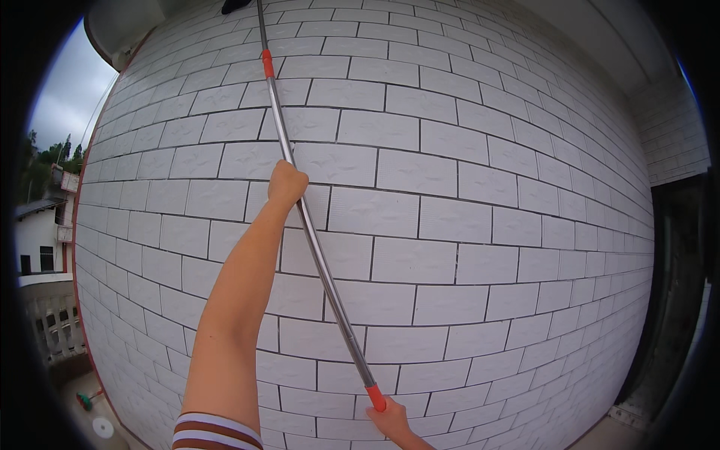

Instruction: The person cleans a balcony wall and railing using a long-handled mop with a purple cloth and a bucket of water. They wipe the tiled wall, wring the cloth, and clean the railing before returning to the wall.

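A long metal telescopic pole (326,270) with orange plastic collars slants across the view in front of a wall of white tiles (417,169). My left hand (288,183) is closed around its middle, with the arm stretched upward. Lower down, my right hand (391,417) grips the pole at its orange lower end. Part of a dark object (235,5) shows at the top edge near the pole's upper end; how the two join is out of view.
At the left, past the wall's edge, stand a balustrade (59,329) and a white house (36,242). A green brush-like thing (84,400) and a white round object (102,427) lie at the lower left. A dark doorway or window opening (672,281) is at the right.
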A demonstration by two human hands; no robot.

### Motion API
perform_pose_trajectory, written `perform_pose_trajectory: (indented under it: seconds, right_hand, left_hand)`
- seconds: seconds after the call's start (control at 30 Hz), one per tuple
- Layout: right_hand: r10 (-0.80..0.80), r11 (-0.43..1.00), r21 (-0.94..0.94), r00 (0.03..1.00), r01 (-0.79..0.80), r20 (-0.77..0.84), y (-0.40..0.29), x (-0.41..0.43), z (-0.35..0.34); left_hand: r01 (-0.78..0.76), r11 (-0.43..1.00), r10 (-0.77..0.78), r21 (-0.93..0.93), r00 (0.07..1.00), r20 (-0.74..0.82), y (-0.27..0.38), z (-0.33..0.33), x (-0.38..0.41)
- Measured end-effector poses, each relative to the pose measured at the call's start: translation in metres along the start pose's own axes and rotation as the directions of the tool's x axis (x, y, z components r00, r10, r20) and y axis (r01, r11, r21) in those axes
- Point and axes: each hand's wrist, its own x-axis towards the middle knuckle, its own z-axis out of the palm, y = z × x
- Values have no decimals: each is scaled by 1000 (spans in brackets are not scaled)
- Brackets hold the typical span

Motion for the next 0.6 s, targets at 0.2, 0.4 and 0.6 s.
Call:
perform_pose_trajectory:
  seconds: [0.2, 0.4, 0.6]
  right_hand:
    - [54, 998, -4, 979, -55, -198, 32, -4, -77]
    - [118, 988, -58, 946, -142, -301, 88, -19, -166]
    - [146, 988, 4, 903, -158, -405, 130, -45, -245]
  left_hand:
    - [-49, 994, 52, -98, 998, 31, 55, 56, -29]
    - [-55, 994, 61, -96, 996, 67, 129, 125, -85]
    - [-75, 984, 96, -159, 987, 126, 219, 180, -143]
